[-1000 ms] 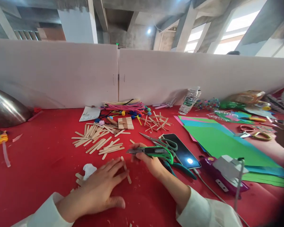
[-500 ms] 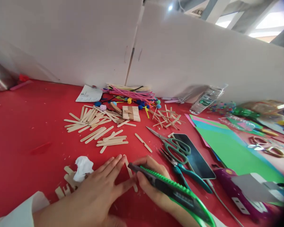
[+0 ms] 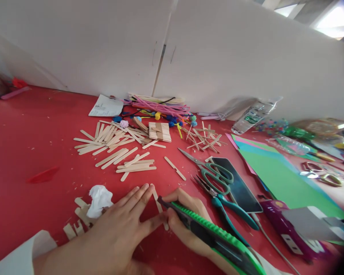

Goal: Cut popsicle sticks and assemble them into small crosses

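My left hand (image 3: 119,231) lies flat on the red table (image 3: 31,145), fingers stretched out, fingertips and thumb pressing a single wooden craft stick (image 3: 157,204). My right hand (image 3: 186,221) is wrapped round a green and black utility knife (image 3: 215,236), whose tip rests against that stick. A heap of loose craft sticks (image 3: 114,147) lies just beyond my hands, with a small glued block of sticks (image 3: 159,131) behind it. Cut stick pieces (image 3: 77,217) and a crumpled white tissue (image 3: 99,198) sit to the left of my left hand.
Green scissors (image 3: 215,172), teal pliers (image 3: 226,210) and a dark phone (image 3: 237,187) lie right of my hands. Coloured paper sheets (image 3: 283,175), a purple glue gun (image 3: 292,233), a plastic bottle (image 3: 250,116) and pink pipe cleaners (image 3: 160,109) lie further off. A white partition (image 3: 218,57) stands behind the table.
The view has tilted down toward the table. My right hand turned the knife from lying sideways above the sticks to pointing its tip onto the stick under my left fingers.
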`<state>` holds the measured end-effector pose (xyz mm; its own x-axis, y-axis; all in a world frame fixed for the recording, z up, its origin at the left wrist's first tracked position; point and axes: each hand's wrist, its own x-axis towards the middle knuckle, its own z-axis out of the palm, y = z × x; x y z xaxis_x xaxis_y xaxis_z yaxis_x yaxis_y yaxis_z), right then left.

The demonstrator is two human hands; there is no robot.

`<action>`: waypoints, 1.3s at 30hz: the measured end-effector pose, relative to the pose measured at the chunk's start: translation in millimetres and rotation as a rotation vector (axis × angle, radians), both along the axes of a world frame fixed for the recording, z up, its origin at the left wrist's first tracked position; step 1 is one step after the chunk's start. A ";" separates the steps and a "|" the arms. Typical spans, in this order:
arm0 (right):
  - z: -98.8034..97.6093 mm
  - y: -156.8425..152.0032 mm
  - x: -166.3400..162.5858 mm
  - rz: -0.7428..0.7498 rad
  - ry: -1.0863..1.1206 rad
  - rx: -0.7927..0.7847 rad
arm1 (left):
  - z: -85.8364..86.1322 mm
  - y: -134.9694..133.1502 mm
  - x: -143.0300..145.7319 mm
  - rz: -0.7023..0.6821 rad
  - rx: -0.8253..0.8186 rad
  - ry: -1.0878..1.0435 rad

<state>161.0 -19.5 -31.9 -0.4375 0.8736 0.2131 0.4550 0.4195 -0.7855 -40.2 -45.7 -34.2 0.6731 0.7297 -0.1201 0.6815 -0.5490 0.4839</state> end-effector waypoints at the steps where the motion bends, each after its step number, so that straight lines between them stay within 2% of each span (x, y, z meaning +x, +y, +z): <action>1: 1.3 0.5 -0.2 0.009 -0.001 -0.008 | -0.9 -0.4 0.2 0.005 0.005 0.002; 9: 9.2 0.8 -4.6 0.048 -0.037 -0.071 | 5.5 2.0 2.7 -0.004 -0.035 0.021; 15: 19.5 4.5 -11.5 0.047 -0.077 -0.153 | 8.7 0.3 2.8 0.005 0.049 0.015; 18: 14.9 6.0 -7.7 0.043 -0.029 -0.152 | 13.7 1.7 4.8 -0.003 -0.003 0.052; 23: 4.5 6.7 -0.7 0.071 0.064 -0.111 | 17.8 3.4 5.9 -0.002 0.010 0.028; 26: 4.8 8.9 0.3 0.062 0.113 -0.135 | 18.9 3.0 4.5 -0.014 0.002 0.055; 31: 7.1 13.1 2.9 -0.043 0.176 -0.110 | 20.9 2.4 4.2 -0.015 -0.008 0.110; 39: 8.2 9.0 2.2 -0.027 0.145 -0.134 | 19.2 2.5 5.4 -0.027 -0.004 0.074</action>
